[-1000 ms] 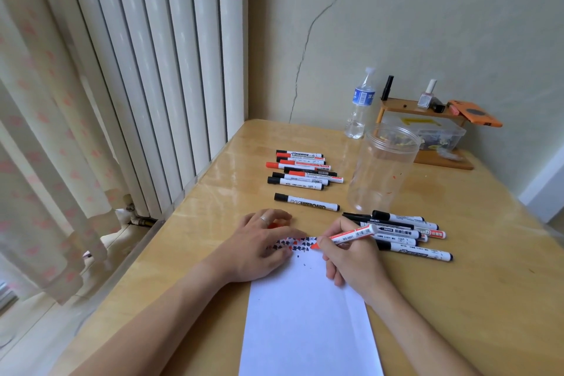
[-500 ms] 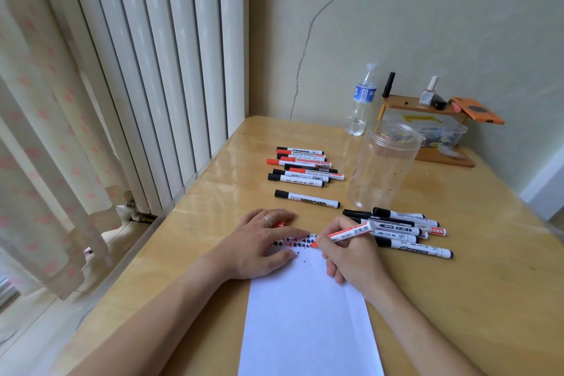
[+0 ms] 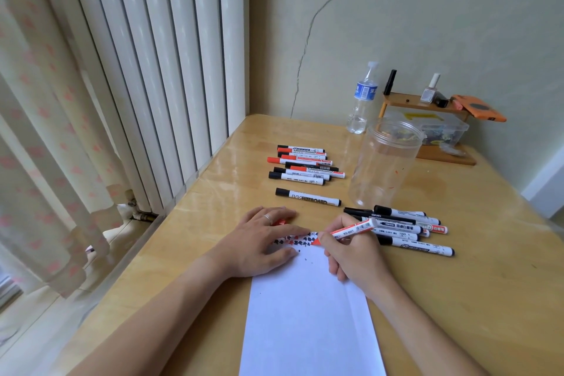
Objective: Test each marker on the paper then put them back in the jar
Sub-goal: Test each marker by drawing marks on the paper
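Red marker (image 3: 351, 229) pinched in right hand (image 3: 354, 256), tip on paper (image 3: 308, 314); left hand (image 3: 262, 241) flat alongside.

One jar (image 3: 385, 162), one paper sheet (image 3: 308, 314), one water bottle (image 3: 363, 101), two hands; markers too overlapped to count

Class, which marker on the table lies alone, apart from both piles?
The black-capped WHITEBOARD marker, lying by itself between the far pile and the left hand.
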A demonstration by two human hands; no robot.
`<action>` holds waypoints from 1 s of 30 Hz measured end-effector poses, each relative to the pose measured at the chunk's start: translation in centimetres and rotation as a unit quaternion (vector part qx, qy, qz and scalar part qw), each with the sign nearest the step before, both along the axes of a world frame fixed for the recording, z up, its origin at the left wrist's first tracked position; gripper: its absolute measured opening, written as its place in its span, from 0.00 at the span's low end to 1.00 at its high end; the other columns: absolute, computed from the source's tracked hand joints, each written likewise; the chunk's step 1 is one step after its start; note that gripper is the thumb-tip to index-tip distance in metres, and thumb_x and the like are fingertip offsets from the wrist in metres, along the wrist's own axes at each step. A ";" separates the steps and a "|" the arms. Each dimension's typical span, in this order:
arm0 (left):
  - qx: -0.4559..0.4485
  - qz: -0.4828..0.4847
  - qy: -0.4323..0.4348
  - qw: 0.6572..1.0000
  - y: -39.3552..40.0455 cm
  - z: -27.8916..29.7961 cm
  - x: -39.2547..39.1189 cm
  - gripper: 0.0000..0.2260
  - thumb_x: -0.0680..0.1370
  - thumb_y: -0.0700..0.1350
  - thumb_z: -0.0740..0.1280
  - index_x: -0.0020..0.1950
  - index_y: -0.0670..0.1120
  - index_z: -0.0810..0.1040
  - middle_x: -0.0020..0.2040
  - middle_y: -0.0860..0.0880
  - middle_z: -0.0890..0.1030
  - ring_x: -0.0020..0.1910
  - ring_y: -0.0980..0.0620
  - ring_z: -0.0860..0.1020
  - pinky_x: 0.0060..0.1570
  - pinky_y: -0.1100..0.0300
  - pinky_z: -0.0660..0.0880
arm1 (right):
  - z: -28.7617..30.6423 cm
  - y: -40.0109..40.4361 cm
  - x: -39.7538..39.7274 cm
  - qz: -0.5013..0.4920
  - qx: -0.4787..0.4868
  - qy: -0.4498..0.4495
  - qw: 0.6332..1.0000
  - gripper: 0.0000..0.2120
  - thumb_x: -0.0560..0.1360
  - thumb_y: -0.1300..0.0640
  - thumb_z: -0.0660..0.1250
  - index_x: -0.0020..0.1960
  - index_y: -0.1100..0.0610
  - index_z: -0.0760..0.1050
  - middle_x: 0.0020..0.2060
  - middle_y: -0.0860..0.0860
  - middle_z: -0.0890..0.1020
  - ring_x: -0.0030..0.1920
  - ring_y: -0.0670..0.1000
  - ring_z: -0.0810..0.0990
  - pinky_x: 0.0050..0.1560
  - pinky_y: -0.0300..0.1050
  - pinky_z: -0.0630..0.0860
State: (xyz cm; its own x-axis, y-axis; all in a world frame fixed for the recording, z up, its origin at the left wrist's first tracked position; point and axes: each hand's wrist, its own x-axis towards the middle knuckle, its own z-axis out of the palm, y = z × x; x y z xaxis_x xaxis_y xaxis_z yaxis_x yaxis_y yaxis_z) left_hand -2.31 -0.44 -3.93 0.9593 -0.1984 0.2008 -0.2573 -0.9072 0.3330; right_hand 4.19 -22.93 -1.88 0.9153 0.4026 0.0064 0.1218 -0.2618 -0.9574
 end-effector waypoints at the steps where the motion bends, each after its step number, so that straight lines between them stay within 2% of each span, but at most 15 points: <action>1: 0.002 0.000 0.001 1.000 0.0 0.0 0.0 0.21 0.81 0.65 0.54 0.74 0.71 0.66 0.79 0.58 0.64 0.79 0.59 0.56 0.78 0.45 0.52 | 0.0 0.0 0.0 0.001 0.000 0.002 1.000 0.07 0.78 0.61 0.69 0.44 0.60 0.74 0.27 0.61 0.77 0.25 0.57 0.74 0.23 0.42 0.67; 11: 0.001 -0.003 -0.001 1.000 0.1 -0.1 0.1 0.22 0.80 0.65 0.55 0.75 0.71 0.65 0.79 0.59 0.63 0.80 0.61 0.55 0.79 0.45 0.51 | -0.1 0.0 0.1 -0.005 -0.002 -0.005 1.000 0.06 0.78 0.62 0.69 0.43 0.59 0.74 0.26 0.58 0.77 0.23 0.56 0.73 0.23 0.42 0.67; 15: -0.109 0.008 -0.017 0.994 0.2 0.0 -0.2 0.25 0.81 0.60 0.62 0.79 0.63 0.65 0.79 0.58 0.64 0.79 0.62 0.57 0.79 0.54 0.55 | -0.1 0.0 0.1 -0.005 0.000 0.010 1.000 0.06 0.78 0.63 0.68 0.43 0.59 0.73 0.28 0.57 0.77 0.23 0.55 0.73 0.23 0.40 0.65; 17: -0.151 0.042 -0.043 0.987 0.2 0.1 -0.3 0.25 0.80 0.55 0.62 0.78 0.57 0.68 0.78 0.57 0.66 0.76 0.60 0.64 0.75 0.58 0.63 | 0.0 0.0 0.1 -0.001 0.003 0.014 1.000 0.06 0.78 0.63 0.68 0.44 0.60 0.73 0.28 0.58 0.77 0.23 0.55 0.73 0.23 0.40 0.64; 20: -0.143 0.110 -0.082 0.980 0.2 0.2 -0.3 0.22 0.78 0.48 0.61 0.72 0.49 0.76 0.70 0.54 0.73 0.62 0.55 0.76 0.65 0.61 0.72 | 0.0 -0.1 0.0 0.005 0.019 0.016 1.000 0.06 0.78 0.62 0.68 0.45 0.61 0.73 0.29 0.58 0.77 0.23 0.55 0.73 0.24 0.40 0.64; 24: -0.111 0.133 -0.116 0.978 0.2 0.0 0.0 0.12 0.79 0.39 0.67 0.59 0.48 0.84 0.58 0.53 0.79 0.53 0.54 0.78 0.56 0.58 0.77 | 0.3 -0.4 -0.1 0.032 0.065 0.001 0.997 0.09 0.80 0.53 0.69 0.45 0.57 0.74 0.33 0.54 0.79 0.24 0.55 0.72 0.23 0.40 0.64; 26: -0.104 0.124 -0.135 0.978 0.2 0.0 0.1 0.10 0.79 0.38 0.69 0.57 0.50 0.84 0.55 0.54 0.79 0.51 0.54 0.78 0.54 0.56 0.78 | 0.5 -0.4 -0.2 0.055 0.089 -0.002 0.994 0.10 0.78 0.47 0.64 0.47 0.55 0.75 0.36 0.54 0.80 0.24 0.55 0.71 0.22 0.40 0.63; 30: -0.097 0.074 -0.165 0.979 0.1 0.5 -0.2 0.10 0.79 0.39 0.71 0.57 0.53 0.82 0.53 0.57 0.80 0.53 0.54 0.76 0.52 0.54 0.76 | 0.6 -0.6 -0.4 0.092 0.121 -0.012 0.988 0.12 0.76 0.51 0.64 0.54 0.57 0.71 0.39 0.58 0.84 0.21 0.52 0.70 0.21 0.39 0.64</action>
